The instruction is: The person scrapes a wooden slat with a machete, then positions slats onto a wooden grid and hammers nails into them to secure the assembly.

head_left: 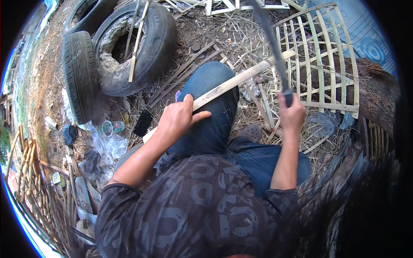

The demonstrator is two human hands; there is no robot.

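A pale split bamboo strip (234, 81) lies slantwise across my raised knee, its far end pointing up and to the right. Wrapped round its nearer part is my left hand (177, 116), with the thumb on top and an orange band on one finger. My right hand (292, 112) grips the dark handle of a long-bladed machete (275, 49). Its blade rises steeply and crosses in view by the strip's far end; whether it touches the strip I cannot tell. Part of the blade is blurred.
A woven bamboo lattice panel (320, 60) leans on a log (376, 92) at the right. Old tyres (157, 47) lie at the upper left, a dark phone-like slab (143, 123) beside my knee. Plastic bags (114, 146) and bamboo poles (32, 167) are at left; shavings cover the ground (241, 38).
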